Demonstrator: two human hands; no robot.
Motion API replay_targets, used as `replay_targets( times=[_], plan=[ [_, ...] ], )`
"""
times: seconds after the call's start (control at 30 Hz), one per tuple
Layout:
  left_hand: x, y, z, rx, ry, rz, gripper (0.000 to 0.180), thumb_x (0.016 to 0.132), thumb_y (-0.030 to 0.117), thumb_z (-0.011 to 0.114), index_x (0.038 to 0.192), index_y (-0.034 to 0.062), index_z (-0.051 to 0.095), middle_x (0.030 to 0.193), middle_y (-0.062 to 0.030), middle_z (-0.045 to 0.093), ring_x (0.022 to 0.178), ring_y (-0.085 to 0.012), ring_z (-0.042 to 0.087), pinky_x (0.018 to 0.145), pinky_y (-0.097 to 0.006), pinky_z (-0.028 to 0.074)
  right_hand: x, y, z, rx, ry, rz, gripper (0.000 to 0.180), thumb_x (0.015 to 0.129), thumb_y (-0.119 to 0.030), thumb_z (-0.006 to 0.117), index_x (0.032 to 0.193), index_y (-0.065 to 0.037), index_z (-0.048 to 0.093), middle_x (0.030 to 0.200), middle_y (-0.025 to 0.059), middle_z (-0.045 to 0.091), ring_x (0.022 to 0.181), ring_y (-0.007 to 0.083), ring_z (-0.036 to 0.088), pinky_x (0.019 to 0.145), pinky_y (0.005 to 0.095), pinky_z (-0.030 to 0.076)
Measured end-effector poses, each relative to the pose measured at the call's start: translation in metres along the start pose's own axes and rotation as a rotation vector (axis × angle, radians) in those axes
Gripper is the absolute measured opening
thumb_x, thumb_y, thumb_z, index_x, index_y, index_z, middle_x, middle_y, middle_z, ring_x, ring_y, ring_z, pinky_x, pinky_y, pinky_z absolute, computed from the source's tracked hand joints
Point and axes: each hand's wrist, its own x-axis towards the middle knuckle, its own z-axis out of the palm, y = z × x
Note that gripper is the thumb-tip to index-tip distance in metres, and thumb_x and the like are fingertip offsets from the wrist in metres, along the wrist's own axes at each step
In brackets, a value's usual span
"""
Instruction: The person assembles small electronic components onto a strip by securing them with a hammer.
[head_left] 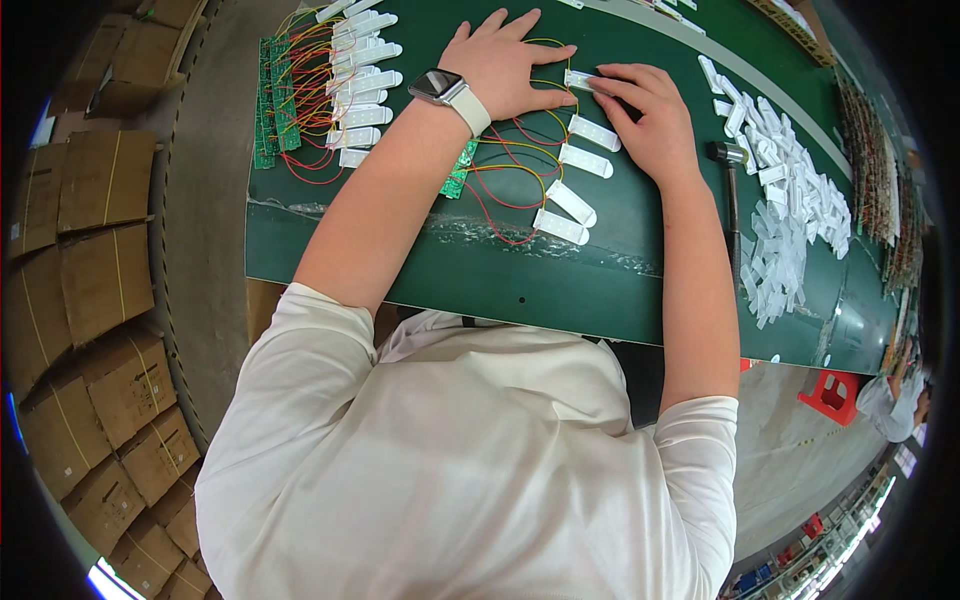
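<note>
My left hand [503, 70], a watch on its wrist, lies over the work table with its fingers spread. Beneath and beside it run red and yellow wires from a green circuit board strip [458, 170], partly hidden by my forearm. The wires lead to several white plastic pieces with rounded ends, such as this white wired piece [562, 226], lined up in a slanting column. At the column's far end, my right hand [650, 115] pinches the outer end of another white wired piece [577, 79] between thumb and fingers.
At left on the green table [430, 265] lie more green boards [277, 100] wired to white pieces [362, 95]. A dark tool [730, 170] with a jointed shaft lies right of my right arm. Beyond it spreads a heap of loose white parts [790, 190]. Cartons [105, 260] are stacked at left.
</note>
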Motion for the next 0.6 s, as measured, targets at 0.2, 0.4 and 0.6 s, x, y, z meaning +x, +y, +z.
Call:
replay_targets(
  times=[0.2, 0.4, 0.6],
  plan=[
    [-0.001, 0.014, -0.012, -0.074, -0.032, -0.037, 0.071, 0.088, 0.066, 0.067, 0.149, 0.0321, 0.057, 0.168, -0.0197, 0.028, 0.152, -0.0425, 0.031, 0.123, -0.057, 0.028, -0.008, 0.005, -0.026, -0.067, 0.059, 0.007, 0.016, 0.089, -0.022, 0.077, 0.103, -0.016, 0.082, 0.114, -0.0007, 0.075, 0.108, 0.0242, 0.066, 0.094, 0.0359, 0.054],
    [0.001, -0.013, 0.038, 0.106, 0.208, -0.033, 0.069, 0.082, 0.071, 0.070, 0.146, 0.0505, 0.055, 0.170, -0.0082, 0.030, 0.154, -0.0371, 0.032, 0.121, -0.059, 0.031, 0.002, 0.001, -0.093, -0.099, 0.092, 0.491, 0.025, 0.091, -0.026, 0.077, 0.112, -0.014, 0.081, 0.102, 0.0068, 0.078, 0.091, 0.0192, 0.072, 0.077, 0.0319, 0.055],
    [0.003, -0.010, 0.038, 0.077, 0.192, -0.058, 0.069, 0.081, 0.071, 0.072, 0.145, 0.0512, 0.056, 0.171, -0.0070, 0.027, 0.155, -0.0356, 0.031, 0.122, -0.061, 0.028, -0.013, 0.055, -0.130, -0.419, -0.052, 0.814, 0.039, 0.087, -0.047, 0.074, 0.109, -0.016, 0.081, 0.097, 0.0082, 0.079, 0.089, 0.0271, 0.075, 0.083, 0.0379, 0.057]
  ],
)
